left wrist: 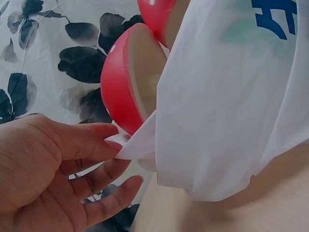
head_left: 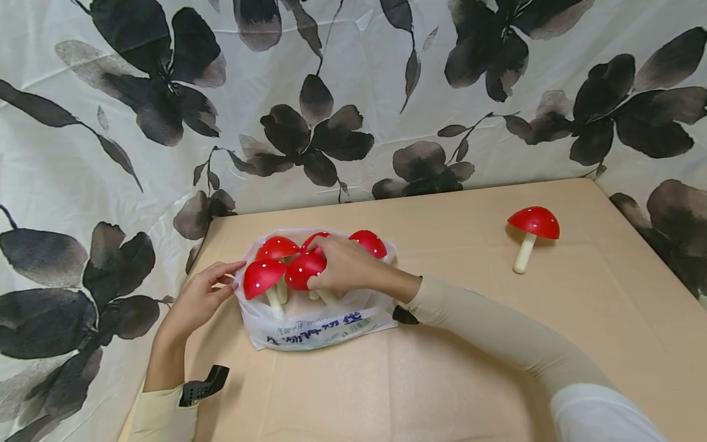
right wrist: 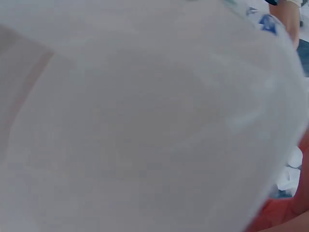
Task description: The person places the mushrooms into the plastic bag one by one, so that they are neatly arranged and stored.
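Observation:
A white plastic bag [head_left: 326, 331] with blue and green print stands open on the table, holding several toy mushrooms with white-dotted red caps and pale stems. My left hand [head_left: 207, 293] pinches the bag's rim at its left side; the left wrist view shows thumb and forefinger on the thin plastic [left wrist: 140, 140], beside a red mushroom cap [left wrist: 118, 79]. Inside the opening, my right hand [head_left: 348, 264] grips a mushroom [head_left: 305, 271] by its cap, fingers behind and thumb in front. Bag plastic [right wrist: 145, 121] covers most of the right wrist view, hiding the fingertips there.
A single red mushroom [head_left: 533, 222] lies on the tan table [head_left: 469, 380] toward the right, its stem pointing to the front. Behind and left of the table hangs a white cloth [head_left: 386, 141] with dark flowers.

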Motion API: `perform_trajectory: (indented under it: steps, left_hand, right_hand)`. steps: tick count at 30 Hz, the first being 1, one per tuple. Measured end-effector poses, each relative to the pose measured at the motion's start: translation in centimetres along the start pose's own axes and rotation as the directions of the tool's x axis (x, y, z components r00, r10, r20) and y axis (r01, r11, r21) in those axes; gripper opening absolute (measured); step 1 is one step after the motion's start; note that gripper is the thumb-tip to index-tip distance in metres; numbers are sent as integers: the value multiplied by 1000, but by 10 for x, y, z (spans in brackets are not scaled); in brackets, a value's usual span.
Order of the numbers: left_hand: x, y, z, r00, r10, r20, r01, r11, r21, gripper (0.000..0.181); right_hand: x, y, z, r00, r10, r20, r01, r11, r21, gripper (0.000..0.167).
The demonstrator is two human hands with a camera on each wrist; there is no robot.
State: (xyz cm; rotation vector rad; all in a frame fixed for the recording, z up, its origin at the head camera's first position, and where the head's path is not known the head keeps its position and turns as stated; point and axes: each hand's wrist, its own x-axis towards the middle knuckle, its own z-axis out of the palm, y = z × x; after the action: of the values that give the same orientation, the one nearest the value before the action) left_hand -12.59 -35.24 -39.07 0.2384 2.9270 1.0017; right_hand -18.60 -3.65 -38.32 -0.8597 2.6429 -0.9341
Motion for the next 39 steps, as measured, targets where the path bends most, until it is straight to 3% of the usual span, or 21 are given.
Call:
perform_trajectory:
  steps: [6, 12, 19, 28, 32, 39]
  left_hand:
    - [-1, 1, 0, 1000, -16, 0, 16, 1000, -5, 45]
    - [-1, 0, 0, 1000, -1, -3, 1, 1000, -3, 45]
    - [-2, -2, -1, 1000, -5, -3, 5, 1000, 1, 45]
    - [-3, -3, -1, 1000, -13, 7, 13, 1000, -4, 45]
    - [-3, -2, -1, 1000, -13, 9, 13, 1000, -4, 45]
    - [-2, -1, 0, 1000, -16, 10, 16, 1000, -5, 46]
  right_hand:
    - [-3, -3, -4, 996, 78, -45, -72, 990, 123, 60]
    - [-10, -3, 10, 992, 106, -65, -95, 983, 156, 60]
    - [-12, 4, 17, 998, 57, -38, -56, 998, 35, 55]
    - [-12, 14, 13, 998, -57, 31, 58, 998, -11, 72]
    - [-10, 12, 16, 997, -83, 7, 83, 995, -55, 71]
    - [-6, 2, 21, 997, -78, -26, 70, 973, -219, 72]
